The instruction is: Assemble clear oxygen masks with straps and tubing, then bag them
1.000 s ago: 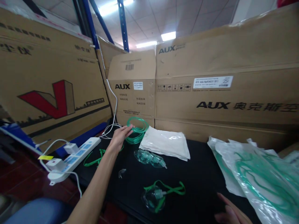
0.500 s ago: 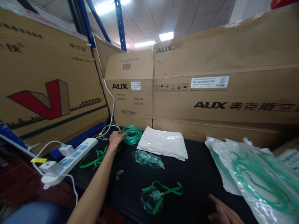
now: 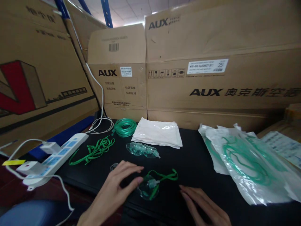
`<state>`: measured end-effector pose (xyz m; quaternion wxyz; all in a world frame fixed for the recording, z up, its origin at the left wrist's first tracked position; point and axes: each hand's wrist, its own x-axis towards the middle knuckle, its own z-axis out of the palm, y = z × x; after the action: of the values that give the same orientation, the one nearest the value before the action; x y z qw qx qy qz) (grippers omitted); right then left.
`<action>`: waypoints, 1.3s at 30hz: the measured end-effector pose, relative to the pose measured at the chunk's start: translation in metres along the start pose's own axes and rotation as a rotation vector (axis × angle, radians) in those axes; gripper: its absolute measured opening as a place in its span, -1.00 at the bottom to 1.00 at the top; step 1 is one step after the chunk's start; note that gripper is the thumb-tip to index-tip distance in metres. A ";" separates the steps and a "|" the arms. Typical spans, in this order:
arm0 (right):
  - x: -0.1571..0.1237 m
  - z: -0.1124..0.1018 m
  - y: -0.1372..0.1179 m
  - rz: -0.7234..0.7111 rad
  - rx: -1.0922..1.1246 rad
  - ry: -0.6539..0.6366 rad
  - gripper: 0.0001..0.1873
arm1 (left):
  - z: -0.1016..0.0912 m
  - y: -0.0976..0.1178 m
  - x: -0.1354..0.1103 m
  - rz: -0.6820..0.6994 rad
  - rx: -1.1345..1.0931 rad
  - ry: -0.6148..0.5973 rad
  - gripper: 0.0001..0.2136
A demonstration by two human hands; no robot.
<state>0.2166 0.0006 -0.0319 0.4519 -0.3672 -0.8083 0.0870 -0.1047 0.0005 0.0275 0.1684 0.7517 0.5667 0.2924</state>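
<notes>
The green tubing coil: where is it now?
In the head view, the green tubing coil lies at the back of the black table, just left of the white plastic packet.

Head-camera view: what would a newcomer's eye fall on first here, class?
Large brown cardboard AUX cartons stand behind the black table. At right lies a clear plastic bag of coiled green tubing. Nearer, a transparent mask with green straps sits between the left hand and right hand.

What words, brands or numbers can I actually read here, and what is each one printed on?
"AUX": upper part of the right cardboard carton
"AUX": front of the middle cardboard carton
"AUX 奥克斯空", then blurred: lower front of the right cardboard carton
"25": white label on that carton; its other print is too small
Barcode sticker on the middle carton: too small to read
</notes>
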 end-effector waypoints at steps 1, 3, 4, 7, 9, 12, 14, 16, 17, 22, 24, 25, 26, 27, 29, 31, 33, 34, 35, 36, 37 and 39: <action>0.007 0.007 -0.009 -0.007 0.031 -0.006 -0.69 | 0.008 0.002 -0.013 0.000 -0.016 -0.044 -0.72; 0.021 0.022 -0.024 -0.004 0.058 -0.038 -0.66 | 0.019 0.002 -0.028 -0.028 -0.026 -0.086 -0.64; 0.027 0.030 -0.030 -0.005 0.060 -0.037 -0.64 | 0.024 0.001 -0.031 -0.043 -0.025 -0.089 -0.61; 0.040 0.046 -0.040 0.013 -0.017 -0.109 -0.56 | 0.029 0.000 -0.025 -0.037 -0.035 -0.080 -0.64; 0.044 0.050 -0.041 0.027 -0.049 -0.173 -0.52 | 0.027 0.003 -0.016 -0.002 -0.060 -0.072 -0.69; 0.045 0.048 -0.037 0.089 0.072 -0.205 -0.56 | 0.023 0.014 -0.001 0.067 -0.131 -0.083 -0.70; 0.044 0.043 -0.033 0.208 0.203 -0.198 -0.61 | 0.022 0.023 0.009 0.115 -0.195 -0.094 -0.71; 0.042 0.037 -0.028 0.356 0.320 -0.166 -0.69 | 0.025 0.033 0.019 0.164 -0.279 -0.054 -0.70; 0.041 0.034 -0.025 0.430 0.374 -0.139 -0.73 | 0.028 0.037 0.023 0.184 -0.322 -0.004 -0.70; 0.034 0.019 -0.020 0.715 0.591 0.061 -0.66 | 0.044 0.053 0.029 0.183 -0.485 0.290 -0.84; 0.030 0.018 -0.020 0.787 0.657 0.108 -0.59 | 0.050 0.057 0.028 0.170 -0.549 0.155 -0.84; 0.028 0.018 -0.020 0.815 0.692 0.122 -0.57 | 0.052 0.058 0.028 0.160 -0.575 0.036 -0.81; 0.025 0.019 -0.019 0.837 0.724 0.130 -0.55 | 0.055 0.060 0.028 0.144 -0.590 -0.079 -0.77; 0.022 0.021 -0.017 0.855 0.752 0.131 -0.55 | 0.057 0.061 0.028 0.123 -0.594 -0.173 -0.76; 0.017 0.023 -0.013 0.879 0.786 0.125 -0.54 | 0.061 0.061 0.030 0.056 -0.569 -0.273 -0.77; 0.012 0.024 -0.007 0.893 0.787 0.120 -0.55 | 0.063 0.060 0.032 -0.007 -0.520 -0.307 -0.80; 0.009 0.022 -0.003 0.890 0.757 0.136 -0.56 | 0.061 0.057 0.033 -0.042 -0.459 -0.339 -0.81; 0.008 0.021 -0.002 0.883 0.736 0.144 -0.56 | 0.058 0.055 0.033 -0.051 -0.426 -0.353 -0.82; 0.007 0.019 -0.002 0.877 0.715 0.145 -0.56 | 0.054 0.052 0.033 -0.053 -0.390 -0.366 -0.84; 0.007 0.017 -0.002 0.874 0.695 0.150 -0.56 | 0.049 0.049 0.032 -0.056 -0.355 -0.371 -0.85; 0.007 0.015 -0.004 0.878 0.678 0.160 -0.55 | 0.044 0.045 0.031 -0.059 -0.318 -0.364 -0.86; 0.007 0.012 -0.008 0.895 0.650 0.197 -0.54 | 0.034 0.035 0.029 -0.064 -0.246 -0.336 -0.86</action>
<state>0.2009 0.0018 -0.0299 0.5341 -0.5226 -0.4591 0.4804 -0.0518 0.0204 0.0289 0.3605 0.7453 0.5140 0.2244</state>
